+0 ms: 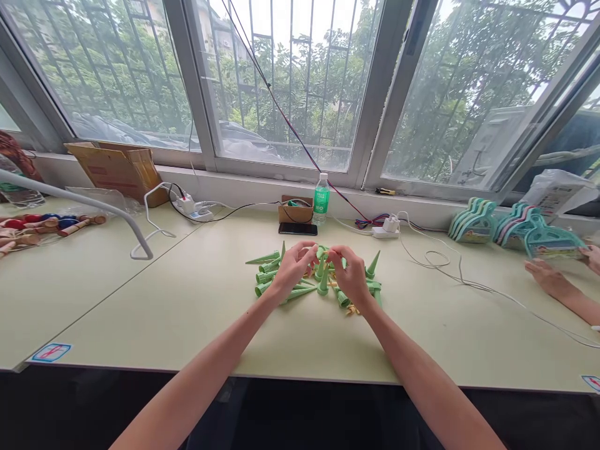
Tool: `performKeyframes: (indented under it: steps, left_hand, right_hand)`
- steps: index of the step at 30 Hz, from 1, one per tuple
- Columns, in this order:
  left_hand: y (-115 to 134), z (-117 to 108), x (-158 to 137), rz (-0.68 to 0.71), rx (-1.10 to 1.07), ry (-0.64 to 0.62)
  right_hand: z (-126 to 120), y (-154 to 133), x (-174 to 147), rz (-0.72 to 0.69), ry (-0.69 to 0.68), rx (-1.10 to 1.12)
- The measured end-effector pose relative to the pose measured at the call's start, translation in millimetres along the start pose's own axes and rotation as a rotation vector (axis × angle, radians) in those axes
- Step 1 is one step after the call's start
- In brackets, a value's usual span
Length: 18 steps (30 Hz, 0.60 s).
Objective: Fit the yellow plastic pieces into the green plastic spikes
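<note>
The person's two hands meet over a loose heap of green cones (269, 276) on the table (187, 312). The left hand (293, 267) and the right hand (351, 273) both have their fingers bent inward, the tips close to a green piece (321, 250) between them. One cannot tell whether either hand is clamped on it; the fingertips hide the contact.

Below the fingertips, one cone stands upright on its wide end. Left of the hands, several lie on their sides, most with wide ends outward. More cones lie by the right wrist, with yellow bits (352, 310) just beside them.

Beyond the heap lies a phone (297, 229), in front of a small box (287, 215); a bottle (321, 201) stands just right of the box. Far to the right, a co-worker's hands (548, 278) are at some turquoise hangers (550, 240).
</note>
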<state>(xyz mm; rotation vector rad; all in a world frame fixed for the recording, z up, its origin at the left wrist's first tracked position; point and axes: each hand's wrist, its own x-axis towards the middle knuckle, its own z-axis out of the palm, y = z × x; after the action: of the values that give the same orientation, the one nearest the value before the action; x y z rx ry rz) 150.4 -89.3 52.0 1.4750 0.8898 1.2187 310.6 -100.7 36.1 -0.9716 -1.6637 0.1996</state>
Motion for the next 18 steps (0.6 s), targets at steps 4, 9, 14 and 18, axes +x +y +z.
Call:
performKeyframes:
  steps: [4, 9, 14, 18]
  left_hand:
    - [3.1, 0.1, -1.6, 0.024, 0.030, -0.004]
    - [4.8, 0.0, -2.5, 0.087, 0.059, -0.010]
    - [5.0, -1.0, -3.3, 0.151, 0.109, -0.034]
    - [3.4, -1.7, -3.2, 0.181, 0.144, -0.050]
  right_hand:
    - [0.0, -0.4, 0.1, 0.014, -0.004, -0.015]
    - [0.6, 1.1, -0.3, 0.036, -0.002, -0.036]
    - [1.0, 2.0, -0.8, 0.059, 0.011, -0.050]
    - [1.1, 2.1, -0.9, 0.066, 0.019, -0.038]
